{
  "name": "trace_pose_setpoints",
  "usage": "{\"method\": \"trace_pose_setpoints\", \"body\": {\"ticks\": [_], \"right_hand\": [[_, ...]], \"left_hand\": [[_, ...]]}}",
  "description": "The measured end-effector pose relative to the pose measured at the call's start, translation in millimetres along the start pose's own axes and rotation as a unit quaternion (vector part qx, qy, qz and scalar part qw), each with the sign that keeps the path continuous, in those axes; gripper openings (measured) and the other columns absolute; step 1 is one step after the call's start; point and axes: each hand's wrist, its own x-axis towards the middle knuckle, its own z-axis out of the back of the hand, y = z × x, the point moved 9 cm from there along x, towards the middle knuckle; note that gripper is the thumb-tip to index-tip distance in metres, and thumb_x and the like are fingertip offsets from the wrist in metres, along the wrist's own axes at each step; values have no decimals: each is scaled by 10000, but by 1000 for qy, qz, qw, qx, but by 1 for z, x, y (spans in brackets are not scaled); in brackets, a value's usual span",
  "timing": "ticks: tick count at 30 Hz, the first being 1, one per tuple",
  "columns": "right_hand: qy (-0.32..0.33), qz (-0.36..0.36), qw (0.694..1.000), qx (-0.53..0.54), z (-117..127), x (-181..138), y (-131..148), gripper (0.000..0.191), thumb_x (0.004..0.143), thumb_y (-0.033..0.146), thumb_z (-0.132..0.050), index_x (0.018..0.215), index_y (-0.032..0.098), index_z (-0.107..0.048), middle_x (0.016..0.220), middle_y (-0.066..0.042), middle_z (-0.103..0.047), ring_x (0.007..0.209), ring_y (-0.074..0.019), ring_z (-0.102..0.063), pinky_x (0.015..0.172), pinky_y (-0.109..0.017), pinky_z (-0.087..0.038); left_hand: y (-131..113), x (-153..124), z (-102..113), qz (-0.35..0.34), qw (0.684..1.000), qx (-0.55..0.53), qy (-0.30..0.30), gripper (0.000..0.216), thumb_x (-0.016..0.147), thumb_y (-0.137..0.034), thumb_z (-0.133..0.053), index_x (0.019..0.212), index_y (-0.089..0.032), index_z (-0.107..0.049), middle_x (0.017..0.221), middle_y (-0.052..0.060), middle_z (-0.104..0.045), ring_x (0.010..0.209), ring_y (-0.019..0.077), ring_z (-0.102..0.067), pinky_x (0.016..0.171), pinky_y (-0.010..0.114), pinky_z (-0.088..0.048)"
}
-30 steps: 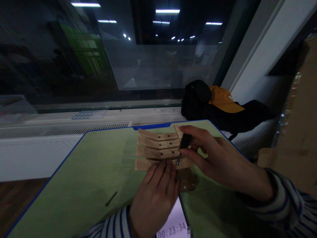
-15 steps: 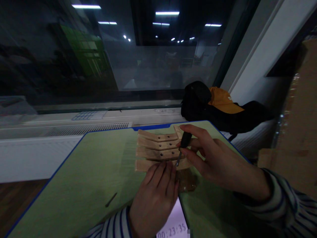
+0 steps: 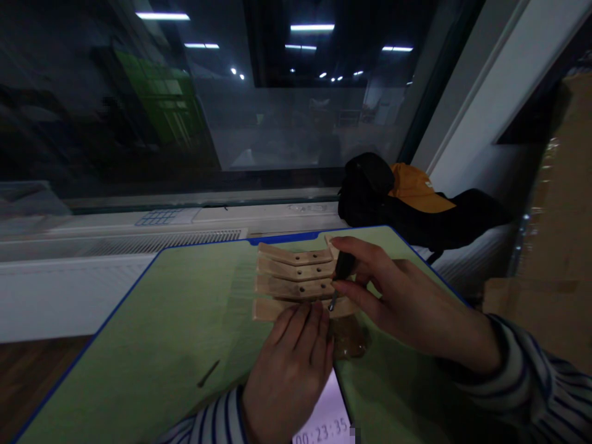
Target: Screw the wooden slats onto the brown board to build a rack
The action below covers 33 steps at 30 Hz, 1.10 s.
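Note:
Several angled wooden slats [image 3: 277, 286] with dark holes lie in rows, forming a wooden piece on the green table. My right hand [image 3: 377, 277] is closed around the black handle of a screwdriver [image 3: 343, 266]. Its metal shaft slants down, and the tip meets the nearest slat [image 3: 269, 309] at a hole or screw; which one I cannot tell. My left hand [image 3: 293, 361] presses on that same slat with its fingers together, just left of the tip, and its thumb is hidden. Right beside the left fingers, a brown clear-plastic bag [image 3: 350, 338] lies under the slat's near edge.
A phone [image 3: 327, 410] showing a timer lies partly beneath my left hand. On the green table [image 3: 152, 327], a small thin dark rod [image 3: 208, 374] rests at left. Behind stand a radiator [image 3: 176, 242] and window; a black bag with an orange cap [image 3: 419, 188] sits at back right.
My right fingers have shifted slightly around the screwdriver handle, which has moved a little with them. The tip stays at the same spot, and my left hand has held still.

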Motion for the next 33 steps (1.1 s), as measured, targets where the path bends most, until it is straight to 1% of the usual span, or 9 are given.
{"method": "trace_pose_setpoints", "body": {"ticks": [4, 8, 14, 19, 23, 27, 33], "right_hand": [[1, -3, 1000, 7, 0, -1, -1, 534, 875, 247, -521, 1340, 241, -258, 712, 32, -642, 594, -149, -633, 519, -243, -448], [1, -2, 1000, 12, 0, -1, -1, 555, 871, 239, -520, 1352, 240, -244, 753, 22, -658, 628, -152, -634, 528, -245, -450], [5, -8, 1000, 23, 1, -1, -1, 588, 868, 186, -488, 1385, 256, -219, 837, -2, -666, 533, -120, -596, 430, -220, -399], [4, -7, 998, 57, 0, -2, -4, 531, 882, 198, -474, 1363, 250, -253, 842, -4, -664, 596, -129, -621, 481, -226, -444], [-1, -2, 998, 56, 1, -2, -4, 526, 884, 202, -477, 1357, 256, -255, 866, -7, -654, 651, -133, -633, 502, -226, -452], [10, -3, 998, 61, 0, -1, -4, 523, 890, 208, -475, 1358, 261, -250, 860, -2, -647, 677, -132, -638, 528, -227, -470], [3, 3, 999, 42, 2, -1, -2, 543, 879, 213, -505, 1354, 277, -250, 943, -14, -654, 735, -146, -652, 498, -226, -451]], "left_hand": [[1, 1, 1, 7, 1000, -6, -2, 317, 917, -163, -385, 1027, -46, -658, 1101, 136, -672, 1013, 268, -614, 884, 415, -476], [1, 1, 0, 5, 1000, -2, -3, 331, 922, -159, -368, 1033, -39, -656, 1094, 137, -675, 1009, 269, -618, 877, 411, -485], [0, -1, -2, -5, 1000, 1, 4, 320, 920, -162, -378, 1045, -49, -649, 1114, 144, -664, 1027, 277, -612, 889, 423, -482], [1, 0, -2, 4, 1000, 0, 4, 336, 928, -163, -358, 1041, -48, -653, 1101, 141, -672, 1015, 273, -621, 880, 416, -491], [1, 0, -1, 2, 1000, -2, 2, 329, 921, -167, -371, 1040, -48, -653, 1118, 142, -664, 1023, 279, -616, 879, 420, -490], [1, 0, 0, 4, 1000, -4, -1, 331, 923, -163, -366, 1037, -44, -654, 1102, 139, -672, 1013, 274, -620, 879, 415, -488], [0, 0, -1, 2, 1000, -2, 1, 314, 914, -153, -385, 1030, -41, -656, 1098, 148, -672, 1009, 275, -621, 878, 416, -484]]}}
